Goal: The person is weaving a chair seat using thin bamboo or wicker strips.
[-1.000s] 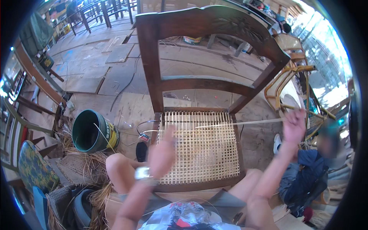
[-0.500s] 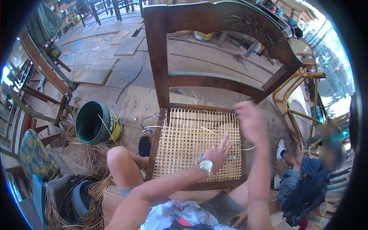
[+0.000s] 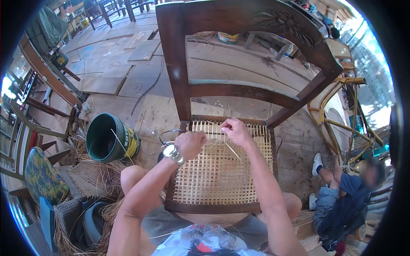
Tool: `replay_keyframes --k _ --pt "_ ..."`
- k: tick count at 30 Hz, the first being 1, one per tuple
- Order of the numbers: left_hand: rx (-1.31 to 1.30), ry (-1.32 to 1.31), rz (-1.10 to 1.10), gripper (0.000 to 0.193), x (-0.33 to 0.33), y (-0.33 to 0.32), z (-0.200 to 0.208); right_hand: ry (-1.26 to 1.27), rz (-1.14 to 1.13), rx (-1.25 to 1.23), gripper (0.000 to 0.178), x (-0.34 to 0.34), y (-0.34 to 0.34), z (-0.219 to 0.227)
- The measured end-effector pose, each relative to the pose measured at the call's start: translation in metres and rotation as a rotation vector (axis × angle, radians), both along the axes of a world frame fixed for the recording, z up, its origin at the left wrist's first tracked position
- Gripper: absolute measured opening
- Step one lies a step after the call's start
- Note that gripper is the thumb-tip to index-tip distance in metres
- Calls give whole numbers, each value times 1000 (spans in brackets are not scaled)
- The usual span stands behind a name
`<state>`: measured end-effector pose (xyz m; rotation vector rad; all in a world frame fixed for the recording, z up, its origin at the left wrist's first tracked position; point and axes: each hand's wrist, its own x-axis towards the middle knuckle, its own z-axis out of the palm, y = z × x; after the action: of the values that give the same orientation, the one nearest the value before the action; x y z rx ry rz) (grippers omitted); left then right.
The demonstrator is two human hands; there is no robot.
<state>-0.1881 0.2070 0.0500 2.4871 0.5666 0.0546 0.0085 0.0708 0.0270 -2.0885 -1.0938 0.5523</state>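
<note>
Silver wristwatch (image 3: 174,154) — loose white shirt (image 3: 179,246) printed grey and red — plain grey shorts (image 3: 161,222)

Daylit fisheye view, moderately bright, burnt out at both sides.
Light: daylight, strongest from the outdoor gap (image 3: 369,51) at 2 o'clock, washed to white and blue; second glare patch at 9 to 10 o'clock. Floor (image 3: 102,70) pale toward 10; bucket (image 3: 132,145) at 9, dark inside; chair rail (image 3: 239,91) toward 1, pale sheen on top; watch (image 3: 173,154) at 8, bright glint. Seat (image 3: 222,183) toward 6, soft light, weave legible. Defects: left hand (image 3: 190,145) slightly smeared at fingertips; co-worker's head (image 3: 372,173) blurred, between 3 and 4; edges bowed, corners black.
</note>
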Motion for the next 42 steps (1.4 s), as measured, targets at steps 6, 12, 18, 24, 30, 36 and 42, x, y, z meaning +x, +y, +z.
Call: replay_keyframes --k 6,12,18,24,30,36,42 --pt "206 63 -14 27 24 -16 5 46 -21 -87 18 1 3 -4" --pt "368 192 -127 25 42 -22 2 36 -79 -50 18 2 1 -9" --pt "453 198 -134 26 55 -36 8 141 -118 -98 18 -3 4 -4" --pt "-51 187 191 41 27 -27 -17 41 -78 -109 23 5 1 -12" --pt "-74 102 179 38 17 -26 -9 160 -106 -57 23 6 -2 -11" --pt "232 161 22 31 38 -33 -5 -15 -47 -84 21 -2 0 -12" --pt "103 263 77 34 50 -30 -9 -47 -21 -38 20 3 -1 -31"
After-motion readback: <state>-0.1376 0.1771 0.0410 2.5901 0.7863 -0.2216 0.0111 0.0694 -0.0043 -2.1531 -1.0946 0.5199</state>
